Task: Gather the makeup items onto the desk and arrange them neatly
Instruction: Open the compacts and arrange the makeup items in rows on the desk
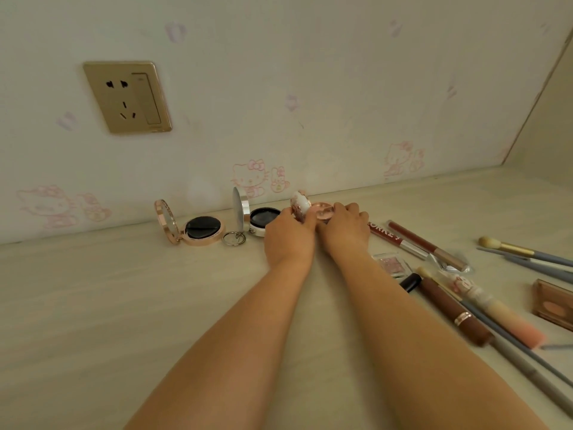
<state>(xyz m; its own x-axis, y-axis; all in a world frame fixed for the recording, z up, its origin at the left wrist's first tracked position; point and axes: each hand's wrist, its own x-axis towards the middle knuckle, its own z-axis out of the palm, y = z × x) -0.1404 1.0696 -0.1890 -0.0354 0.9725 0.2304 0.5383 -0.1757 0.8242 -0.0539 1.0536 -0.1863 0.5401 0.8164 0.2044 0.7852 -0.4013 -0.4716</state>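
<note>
The pale wood-grain tabletop (pixel 93 305) fills the lower half of the view, meeting a wall (pixel 310 72) papered with faint pink cartoon cats. A gold wall socket (pixel 127 97) sits on that wall at about ten o'clock.

Both forearms reach forward from six o'clock to the middle of the scene. The left hand (pixel 289 236) and right hand (pixel 346 231) meet side by side at the back of the tabletop, close to the wall. Together they hold a small pink compact (pixel 310 209): the left fingers curl round its raised, patterned lid, and the right fingers curl over its rose-gold base, thumb side touching the left hand.

Just to nine o'clock of the hands stands an open white compact (pixel 259 220), lid upright, dark pad showing. Further toward nine o'clock lies an open rose-gold compact (pixel 198 229), its mirror lid tilted up, with a metal key ring (pixel 233 238) between the two.

From three to four o'clock the remaining makeup lies loosely: two dark red lip gloss tubes (pixel 412 240), a small clear eyeshadow case (pixel 391 264), a brown lipstick tube (pixel 449 308), a pink-tipped brush (pixel 502 318), several grey-handled brushes (pixel 533 259), and a brown blush palette (pixel 553 302) at the frame edge.
</note>
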